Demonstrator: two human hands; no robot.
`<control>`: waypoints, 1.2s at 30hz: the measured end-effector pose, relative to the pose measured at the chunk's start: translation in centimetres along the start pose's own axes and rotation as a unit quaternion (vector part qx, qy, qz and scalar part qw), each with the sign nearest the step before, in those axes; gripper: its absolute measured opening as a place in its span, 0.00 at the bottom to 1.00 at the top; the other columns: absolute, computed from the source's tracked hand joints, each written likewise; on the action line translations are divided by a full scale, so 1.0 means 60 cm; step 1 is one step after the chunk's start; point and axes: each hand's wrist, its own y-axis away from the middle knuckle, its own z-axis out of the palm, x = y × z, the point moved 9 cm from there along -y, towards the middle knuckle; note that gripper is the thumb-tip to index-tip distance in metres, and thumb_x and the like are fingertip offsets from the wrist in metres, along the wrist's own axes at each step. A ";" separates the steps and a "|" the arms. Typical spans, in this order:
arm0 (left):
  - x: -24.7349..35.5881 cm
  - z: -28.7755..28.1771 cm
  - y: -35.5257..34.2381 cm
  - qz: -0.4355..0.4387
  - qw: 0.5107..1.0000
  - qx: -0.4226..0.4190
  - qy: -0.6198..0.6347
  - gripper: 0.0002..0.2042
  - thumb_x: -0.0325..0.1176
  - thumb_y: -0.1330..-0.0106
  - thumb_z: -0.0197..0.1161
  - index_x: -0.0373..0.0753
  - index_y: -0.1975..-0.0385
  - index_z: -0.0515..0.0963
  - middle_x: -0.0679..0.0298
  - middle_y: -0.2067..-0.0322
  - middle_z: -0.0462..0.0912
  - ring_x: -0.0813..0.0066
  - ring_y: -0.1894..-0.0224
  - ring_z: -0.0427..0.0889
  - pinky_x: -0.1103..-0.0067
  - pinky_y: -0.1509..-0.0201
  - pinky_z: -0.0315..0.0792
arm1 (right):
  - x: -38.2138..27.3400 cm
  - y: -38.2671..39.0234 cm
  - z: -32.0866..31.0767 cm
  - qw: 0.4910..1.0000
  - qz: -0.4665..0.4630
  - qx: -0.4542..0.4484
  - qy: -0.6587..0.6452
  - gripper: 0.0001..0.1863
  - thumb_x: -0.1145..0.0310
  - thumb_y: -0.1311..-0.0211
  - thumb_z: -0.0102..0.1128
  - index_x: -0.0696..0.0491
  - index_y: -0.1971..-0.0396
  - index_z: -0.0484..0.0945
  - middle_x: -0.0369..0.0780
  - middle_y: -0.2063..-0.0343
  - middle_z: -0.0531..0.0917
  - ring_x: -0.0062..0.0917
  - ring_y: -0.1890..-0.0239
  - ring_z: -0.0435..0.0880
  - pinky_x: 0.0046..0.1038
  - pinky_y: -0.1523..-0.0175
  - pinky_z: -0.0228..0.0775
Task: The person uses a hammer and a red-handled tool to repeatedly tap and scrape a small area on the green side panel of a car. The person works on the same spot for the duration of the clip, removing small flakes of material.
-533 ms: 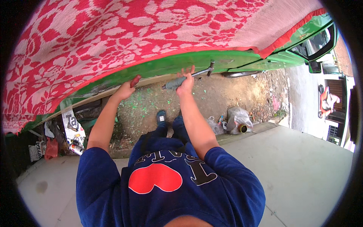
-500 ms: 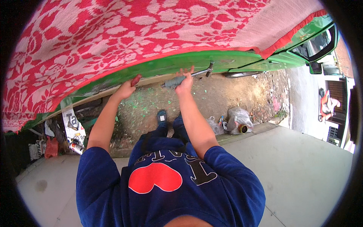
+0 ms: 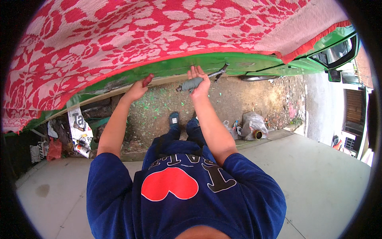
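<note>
A green vehicle's body panel [image 3: 175,67] runs across the far side, its upper part covered by a red and pink floral blanket [image 3: 159,28]. My left hand [image 3: 136,91] is closed around a short dark red tool [image 3: 148,79], held close to the panel's lower edge; its exact kind is not clear. In my right hand [image 3: 201,83] lies a hammer, its handle wrapped in grey cloth [image 3: 191,84]. The hammer's metal head [image 3: 223,69] points right, close to the panel. The right fingers stretch toward the panel; I cannot tell whether they touch it.
Green flakes are scattered on the dirt ground [image 3: 159,105] below the panel. A plastic bag [image 3: 254,124] and a gold can [image 3: 258,134] sit near the concrete slab [image 3: 310,167]. At left are a printed white board [image 3: 77,123] and a spray can [image 3: 82,150]. A side mirror [image 3: 333,75] juts out right.
The view has shifted, so both arms appear slightly farther right. My right fingers are straighter and closer together, with the hammer still in that hand. The red motorbike at far right has mostly gone from sight.
</note>
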 end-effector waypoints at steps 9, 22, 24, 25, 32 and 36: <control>-0.030 0.012 -0.017 0.050 0.999 0.018 0.001 0.25 0.27 0.42 0.53 0.33 0.41 0.68 0.50 0.50 0.78 0.64 0.45 0.75 0.73 0.39 0.64 | -0.048 -0.027 -0.099 0.992 -0.027 0.006 0.125 0.38 0.73 0.52 0.44 0.51 0.34 0.58 0.45 0.36 0.62 0.35 0.33 0.61 0.42 0.31 0.53; -0.020 0.016 -0.015 0.017 0.997 0.005 -0.079 0.28 0.23 0.45 0.51 0.39 0.39 0.66 0.52 0.43 0.73 0.57 0.40 0.72 0.72 0.37 0.63 | 0.135 -0.098 -0.163 0.993 0.060 0.099 0.014 0.43 0.74 0.54 0.45 0.39 0.30 0.54 0.40 0.33 0.60 0.34 0.31 0.57 0.44 0.29 0.44; -0.007 0.010 -0.012 0.014 0.996 0.013 -0.081 0.28 0.24 0.45 0.51 0.40 0.39 0.66 0.50 0.43 0.73 0.55 0.40 0.72 0.71 0.37 0.63 | 0.139 -0.107 -0.162 0.994 0.045 0.102 0.008 0.41 0.73 0.52 0.43 0.40 0.31 0.54 0.40 0.34 0.60 0.34 0.33 0.61 0.43 0.33 0.53; -0.008 0.008 -0.014 0.005 0.996 0.008 -0.085 0.28 0.25 0.44 0.52 0.38 0.39 0.66 0.48 0.45 0.74 0.54 0.42 0.73 0.70 0.38 0.64 | 0.141 -0.111 -0.162 0.994 0.037 0.104 0.005 0.40 0.73 0.51 0.42 0.41 0.31 0.55 0.40 0.34 0.61 0.35 0.35 0.64 0.42 0.35 0.57; -0.026 0.006 -0.012 0.003 0.998 0.017 -0.066 0.26 0.28 0.43 0.52 0.34 0.41 0.67 0.44 0.50 0.76 0.50 0.45 0.74 0.68 0.40 0.65 | 0.135 -0.099 -0.145 0.994 0.051 0.095 -0.004 0.39 0.72 0.49 0.41 0.45 0.31 0.53 0.40 0.34 0.62 0.36 0.35 0.65 0.42 0.37 0.61; -0.027 0.004 -0.007 0.053 0.994 0.059 -0.074 0.25 0.28 0.44 0.52 0.32 0.43 0.68 0.44 0.51 0.76 0.50 0.46 0.75 0.68 0.41 0.65 | 0.117 -0.098 -0.158 0.993 0.035 0.106 0.034 0.40 0.71 0.50 0.42 0.46 0.30 0.51 0.40 0.33 0.60 0.36 0.33 0.62 0.42 0.34 0.55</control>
